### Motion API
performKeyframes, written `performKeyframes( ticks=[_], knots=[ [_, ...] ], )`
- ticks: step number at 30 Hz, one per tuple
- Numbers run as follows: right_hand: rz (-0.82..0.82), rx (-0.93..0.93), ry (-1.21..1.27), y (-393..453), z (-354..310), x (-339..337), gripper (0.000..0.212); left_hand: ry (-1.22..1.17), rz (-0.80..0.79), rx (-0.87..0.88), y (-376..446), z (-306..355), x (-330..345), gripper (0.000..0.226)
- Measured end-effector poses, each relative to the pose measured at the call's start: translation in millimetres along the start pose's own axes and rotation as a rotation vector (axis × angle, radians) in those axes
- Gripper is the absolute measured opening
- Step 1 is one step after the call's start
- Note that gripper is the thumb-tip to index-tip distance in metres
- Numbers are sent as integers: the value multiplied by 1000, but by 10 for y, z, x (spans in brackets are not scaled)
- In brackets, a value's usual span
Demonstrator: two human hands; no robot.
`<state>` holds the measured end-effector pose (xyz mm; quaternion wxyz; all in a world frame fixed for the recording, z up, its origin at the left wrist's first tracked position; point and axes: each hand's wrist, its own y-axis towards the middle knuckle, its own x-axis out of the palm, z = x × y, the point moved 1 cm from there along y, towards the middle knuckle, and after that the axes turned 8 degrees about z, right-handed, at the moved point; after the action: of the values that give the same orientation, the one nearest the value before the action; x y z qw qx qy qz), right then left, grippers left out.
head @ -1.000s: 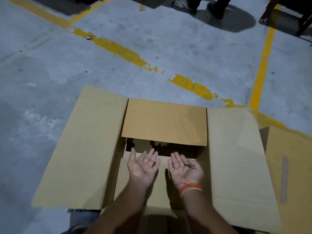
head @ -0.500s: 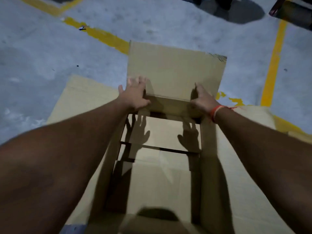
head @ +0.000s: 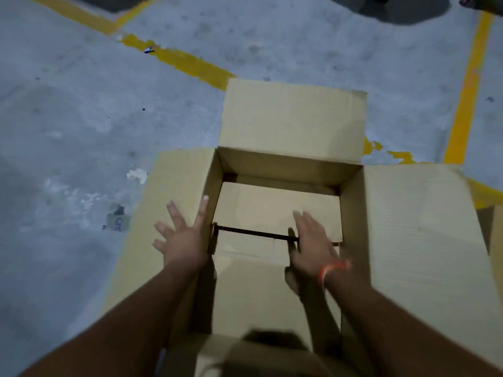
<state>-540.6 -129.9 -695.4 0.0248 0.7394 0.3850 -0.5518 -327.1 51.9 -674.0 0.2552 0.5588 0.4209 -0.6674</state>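
An open cardboard box (head: pixel 288 167) sits at centre frame on the ground, directly ahead of and below the person's two arms. Its plain brown walls are upright and its opening runs longer from the near edge to the far edge than from side to side. Inside, the two bottom flaps (head: pixel 272 205) meet at a dark seam (head: pixel 250 235) that crosses the box from left to right, slightly open and not taped. The right hand (head: pixel 313 240) is the nearer to that seam. It reaches into the opening at the right end of the seam, fingers straight and close together, holding nothing. Its shadow falls on the cardboard beneath it, so it appears to hover just above the bottom rather than press on it. The left hand (head: pixel 185 240) lies outside the opening, beside the left wall, fingers spread wide over the left flap (head: pixel 177 180) and gripping nothing. Whether it touches the flap cannot be told. An orange wristband (head: pixel 333 269) circles the right wrist. The far flap (head: pixel 292 118) is folded outward in the upper middle of the frame, and the right flap (head: pixel 413 227) is splayed flat at centre right. Around the box is a grey concrete floor (head: pixel 81 104) crossed by worn yellow lines (head: pixel 465 91), with a small scrap (head: pixel 118 220) at left centre.
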Motion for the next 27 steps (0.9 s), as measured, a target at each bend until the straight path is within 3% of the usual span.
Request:
performKeyframes(
  ticks=[4, 9, 13, 17, 24, 27],
  knots=[
    [-178, 121, 147, -822, 9, 527, 99, -39, -87, 48, -139, -55, 12, 103],
    [-182, 125, 215, -1074, -264, 462, 95, -104, -33, 51, -223, 42, -256, 85],
    [-139, 1, 195, -1081, -655, 120, 89, -242, -38, 111, -278, 117, -767, 92],
    [-133, -173, 165, -1069, -1173, -222, 87, -345, 73, 175, -478, 117, -1414, 86],
    [-240, -367, -114, -1350, -2082, -437, 70, -394, 254, 130, -1084, -353, -2609, 85],
    [-440, -387, -198, -1714, -2373, -524, 65, -433, 300, 55, -1408, -682, -2821, 84]
  ],
)
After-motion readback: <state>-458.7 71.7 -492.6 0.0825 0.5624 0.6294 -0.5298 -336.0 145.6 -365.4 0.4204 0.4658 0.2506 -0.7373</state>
